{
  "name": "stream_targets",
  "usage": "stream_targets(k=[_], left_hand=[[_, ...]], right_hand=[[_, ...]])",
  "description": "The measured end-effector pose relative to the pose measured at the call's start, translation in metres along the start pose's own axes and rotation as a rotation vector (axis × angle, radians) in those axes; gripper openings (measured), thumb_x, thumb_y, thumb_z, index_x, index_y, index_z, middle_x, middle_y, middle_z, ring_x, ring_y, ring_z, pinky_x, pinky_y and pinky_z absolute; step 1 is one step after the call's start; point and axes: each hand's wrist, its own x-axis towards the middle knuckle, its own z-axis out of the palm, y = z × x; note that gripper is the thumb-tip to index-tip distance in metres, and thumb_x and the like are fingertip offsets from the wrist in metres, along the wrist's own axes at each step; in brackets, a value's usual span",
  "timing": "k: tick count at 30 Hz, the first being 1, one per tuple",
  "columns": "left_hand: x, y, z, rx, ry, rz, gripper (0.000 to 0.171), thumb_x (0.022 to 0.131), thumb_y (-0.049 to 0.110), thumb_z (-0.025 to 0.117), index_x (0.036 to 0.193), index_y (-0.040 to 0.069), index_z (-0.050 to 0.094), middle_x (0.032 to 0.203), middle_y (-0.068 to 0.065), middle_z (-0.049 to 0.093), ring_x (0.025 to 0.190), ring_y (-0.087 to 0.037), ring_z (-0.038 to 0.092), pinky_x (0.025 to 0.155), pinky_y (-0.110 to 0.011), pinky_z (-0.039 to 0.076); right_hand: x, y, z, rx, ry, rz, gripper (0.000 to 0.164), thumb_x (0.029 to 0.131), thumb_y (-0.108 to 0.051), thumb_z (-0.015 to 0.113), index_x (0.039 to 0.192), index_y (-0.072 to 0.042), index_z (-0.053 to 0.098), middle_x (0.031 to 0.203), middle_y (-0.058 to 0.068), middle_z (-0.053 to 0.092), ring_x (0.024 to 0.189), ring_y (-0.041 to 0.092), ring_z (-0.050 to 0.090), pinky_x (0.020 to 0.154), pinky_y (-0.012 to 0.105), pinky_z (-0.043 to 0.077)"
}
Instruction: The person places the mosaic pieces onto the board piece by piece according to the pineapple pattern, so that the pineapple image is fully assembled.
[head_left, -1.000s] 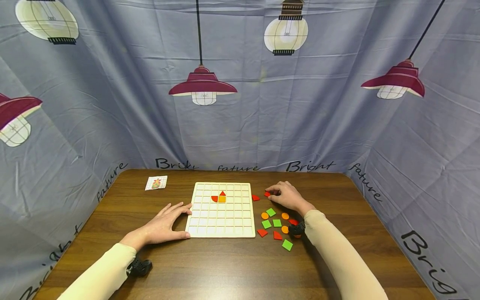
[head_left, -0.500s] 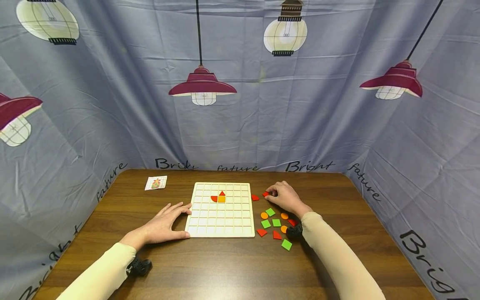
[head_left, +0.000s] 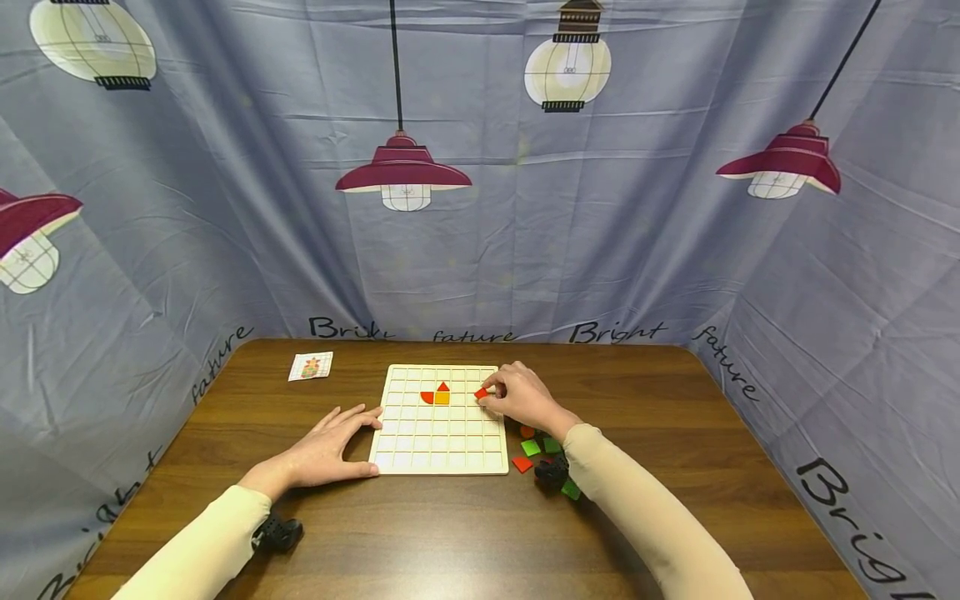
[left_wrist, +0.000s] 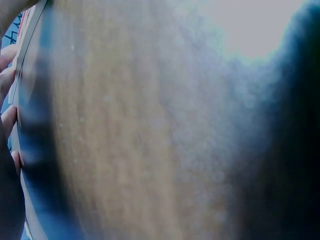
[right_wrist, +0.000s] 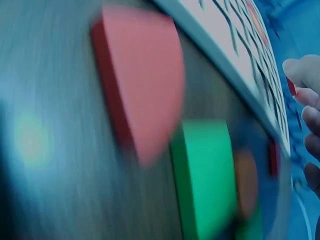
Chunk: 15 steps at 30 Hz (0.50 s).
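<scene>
A pale gridded board (head_left: 438, 446) lies on the wooden table. On it, an orange-yellow square tile (head_left: 442, 398) has a red triangle tile (head_left: 443, 387) behind it and a red quarter-circle tile (head_left: 427, 398) at its left. My left hand (head_left: 322, 454) touches the board's left edge, thumb near the front corner and fingers spread. Over the right part of the board, my right hand (head_left: 525, 400) pinches a red tile (head_left: 481, 393) between thumb and finger; its full shape is hidden. The right wrist view shows this red tile (right_wrist: 291, 87) at the fingertips.
Right of the board lie loose tiles, partly hidden by my right arm: a green square (head_left: 530, 448), a red quarter circle (right_wrist: 142, 75) and an orange round one (right_wrist: 246, 182) among them. A small card with a printed picture (head_left: 311, 366) lies at the back left.
My right hand has carried the red tile leftward from the table right of the board to above the board's right side. The left hand stays at the board's edge.
</scene>
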Motion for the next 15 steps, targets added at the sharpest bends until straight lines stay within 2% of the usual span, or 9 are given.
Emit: stream_targets(k=[6,15], left_hand=[[0.0,-0.001,0.0,-0.002,-0.011,-0.014,0.067,0.086,0.062,0.073,0.135,0.02,0.055,0.162,-0.004,0.04,0.15,-0.038,0.029,0.121,-0.064,0.011],[0.0,0.001,-0.001,-0.003,-0.005,-0.009,0.066,0.087,0.06,0.074,0.134,0.018,0.056,0.161,-0.007,0.041,0.149,-0.04,0.031,0.12,-0.065,0.012]], right_hand=[[0.011,-0.025,0.017,-0.028,0.004,0.006,0.026,0.091,-0.042,0.078,0.105,-0.02,0.077,0.076,-0.01,0.052,0.081,0.015,0.043,0.071,0.033,0.035],[0.018,-0.035,0.031,-0.116,0.036,0.049,0.034,0.089,-0.051,0.076,0.104,-0.02,0.077,0.084,-0.012,0.061,0.089,0.015,0.051,0.078,0.032,0.045]])
